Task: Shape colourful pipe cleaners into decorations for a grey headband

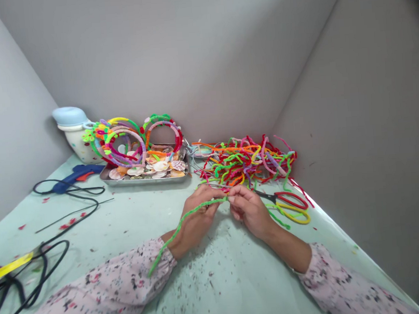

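A green pipe cleaner (pixel 185 218) runs from between my fingertips back over my left hand (pixel 201 218) and down across the sleeve. My left hand is closed in a pinch near its upper end. Facing it, my right hand (pixel 249 209) also pinches the pipe cleaner at that end, thumb against forefinger. Something thin shows just behind the fingertips; I cannot make out what it is. Just right of my right hand lie scissors (pixel 293 208) with one red and one yellow handle loop. Another green pipe cleaner piece (pixel 280 219) rests under them.
Behind my hands is a tangled heap of coloured pipe cleaners (pixel 246 161). A metal tray (pixel 146 180) holds shells and fuzzy headbands (pixel 124 134). To the left are a blue glue gun (pixel 75 177), a black cord (pixel 86 212) and a blue-lidded white container (pixel 75 133). Grey walls enclose the table.
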The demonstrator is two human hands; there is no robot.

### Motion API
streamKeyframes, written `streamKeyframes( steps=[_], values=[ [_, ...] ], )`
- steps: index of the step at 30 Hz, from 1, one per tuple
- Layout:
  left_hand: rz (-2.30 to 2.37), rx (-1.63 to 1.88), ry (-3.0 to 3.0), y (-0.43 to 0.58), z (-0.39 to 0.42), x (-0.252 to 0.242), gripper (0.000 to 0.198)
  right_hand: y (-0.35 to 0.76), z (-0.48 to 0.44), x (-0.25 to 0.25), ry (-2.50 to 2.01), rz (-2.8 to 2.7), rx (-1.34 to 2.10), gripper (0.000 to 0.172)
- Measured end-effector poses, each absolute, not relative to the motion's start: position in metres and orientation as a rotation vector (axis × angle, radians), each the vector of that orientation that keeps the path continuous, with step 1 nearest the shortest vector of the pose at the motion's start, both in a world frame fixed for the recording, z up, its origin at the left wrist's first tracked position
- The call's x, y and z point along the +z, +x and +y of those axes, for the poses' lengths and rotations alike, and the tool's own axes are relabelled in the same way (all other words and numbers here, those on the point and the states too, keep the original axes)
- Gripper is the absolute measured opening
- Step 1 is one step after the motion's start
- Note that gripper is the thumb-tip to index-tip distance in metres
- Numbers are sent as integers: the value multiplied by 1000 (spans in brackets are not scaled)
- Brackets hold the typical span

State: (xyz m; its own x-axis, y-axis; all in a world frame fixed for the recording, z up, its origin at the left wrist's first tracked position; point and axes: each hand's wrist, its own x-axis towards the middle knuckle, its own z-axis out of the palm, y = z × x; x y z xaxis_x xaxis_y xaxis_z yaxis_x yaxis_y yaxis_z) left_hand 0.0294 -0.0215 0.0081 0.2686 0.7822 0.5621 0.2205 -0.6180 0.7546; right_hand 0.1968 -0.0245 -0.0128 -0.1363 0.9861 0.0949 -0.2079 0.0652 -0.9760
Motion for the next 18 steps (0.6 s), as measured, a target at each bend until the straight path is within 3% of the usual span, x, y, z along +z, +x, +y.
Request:
streamKeyframes(
  steps=[11, 18],
  values=[
    [912, 1322, 1979, 29, -24, 12, 28, 196, -25, -10, -937, -1178, 1363, 9],
    [834, 1306, 1949, 28, -19, 7, 18, 196, -26, -10, -935, -1159, 1356, 11]
  ],
)
